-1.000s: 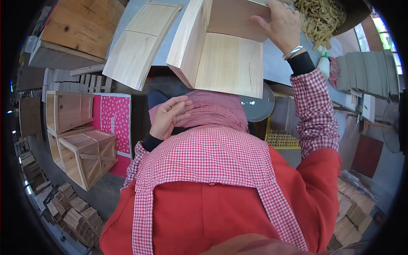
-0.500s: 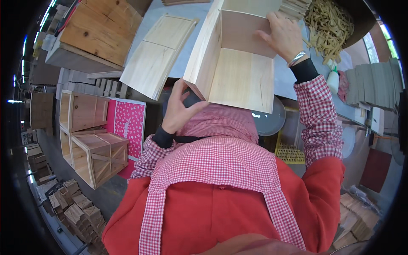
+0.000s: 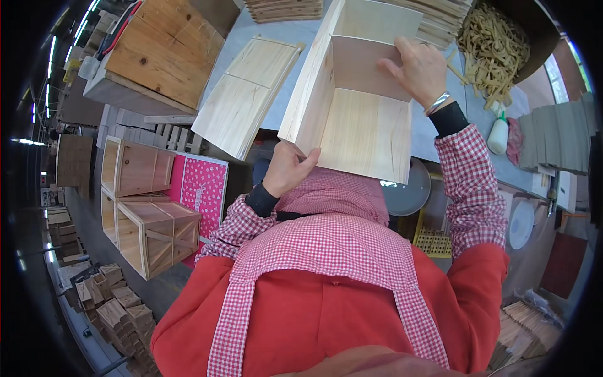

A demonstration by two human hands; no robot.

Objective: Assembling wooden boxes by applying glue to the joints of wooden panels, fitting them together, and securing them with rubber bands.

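I see the open pale plywood box [image 3: 352, 107] lying at the near edge of the grey worktop [image 3: 251, 38], its open face turned up toward the camera and its near end overhanging the person's lap. My left hand [image 3: 287, 168] sits at the box's near left corner: the thumb lies up along the bottom edge of the left side panel, while the other fingers curl underneath and out of sight, so I cannot tell exactly how they lie, though it looks like a pinch on that corner. My right hand [image 3: 419, 69] rests farther up, on the right-hand side of the box. Its fingers [image 3: 392, 66] are spread slightly and laid flat over the inner cross panel, with the palm at the box's right edge. A silver bracelet [image 3: 438, 103] circles that wrist above a black cuff and a red-and-white checked sleeve [image 3: 468, 188].

Just left of the box a flat pale wooden panel [image 3: 246, 94] lies tilted on the worktop, apart from both hands. Beyond it stands a large rough wooden block [image 3: 164, 53]. To the far right sits a heap of tan wood shavings [image 3: 496, 47]. Below left, on the floor, stand finished slatted wooden crates [image 3: 151, 213] beside a pink patterned board [image 3: 202, 191].
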